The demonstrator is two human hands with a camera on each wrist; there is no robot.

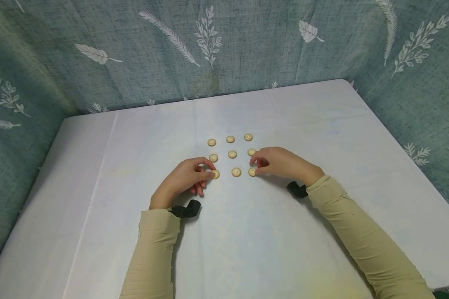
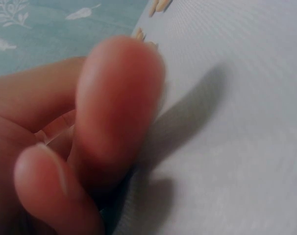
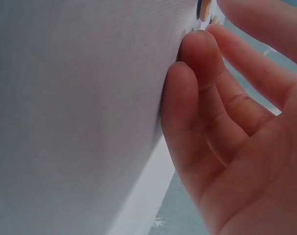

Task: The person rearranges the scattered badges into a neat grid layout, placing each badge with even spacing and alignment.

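Note:
Round cream-coloured wooden buttons lie on the white table in three rows of three. My left hand (image 1: 187,176) is at the near left button (image 1: 216,175), its thumb and index finger pinching that button at the left edge. The other left fingers (image 2: 121,93) hang curled close over the cloth. At the near right button (image 1: 252,172), my right hand (image 1: 282,163) has its thumb on the right side and index finger just behind, holding it between them. Its remaining fingers (image 3: 180,98) rest low by the table surface. Between the hands lies the near middle button (image 1: 236,172).
The middle row has a left button (image 1: 213,158), a centre button (image 1: 232,154) and a right button (image 1: 251,152) close to the right fingertips. Three more form the far row, including its middle button (image 1: 230,139). A patterned green curtain (image 1: 247,45) surrounds the white-covered table (image 1: 108,207).

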